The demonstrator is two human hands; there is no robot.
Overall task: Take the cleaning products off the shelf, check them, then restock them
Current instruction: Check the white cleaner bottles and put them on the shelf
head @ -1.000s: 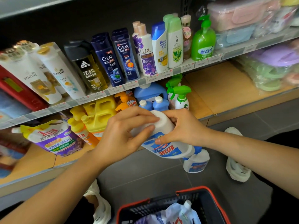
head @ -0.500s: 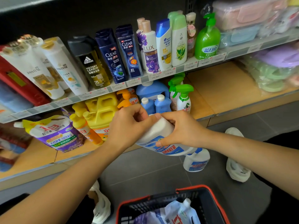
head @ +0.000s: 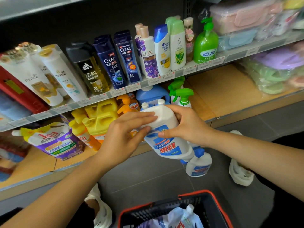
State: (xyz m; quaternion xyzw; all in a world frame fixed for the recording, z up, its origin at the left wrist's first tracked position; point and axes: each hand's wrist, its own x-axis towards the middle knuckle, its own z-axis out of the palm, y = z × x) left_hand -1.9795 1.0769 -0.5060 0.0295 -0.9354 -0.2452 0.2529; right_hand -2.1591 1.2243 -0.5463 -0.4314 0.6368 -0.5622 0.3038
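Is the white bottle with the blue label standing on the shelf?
No, the left hand and the right hand hold the white bottle tilted in the air before the shelf.

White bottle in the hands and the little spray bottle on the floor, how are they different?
The white bottle is tipped over with its label upside down; the spray bottle stands upright on the floor. The left hand and right hand hold the white bottle; nothing touches the spray bottle. Both are white with blue labels.
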